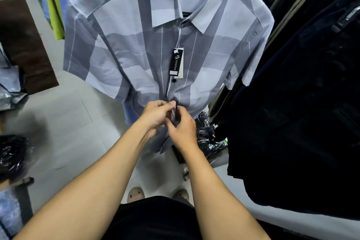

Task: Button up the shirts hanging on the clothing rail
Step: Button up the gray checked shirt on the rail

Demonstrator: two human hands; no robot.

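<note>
One grey shirt (136,54), left hand (155,115), right hand (183,128), fingers (171,104) pinching placket (169,91) (tag (176,62) above)

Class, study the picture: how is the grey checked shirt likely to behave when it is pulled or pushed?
Probably floppy: the shirt bunches into folds where the left hand and right hand pinch it. Likely light, since its thin sleeves hang loosely. It may swing if pushed, as it hangs free from above.
</note>
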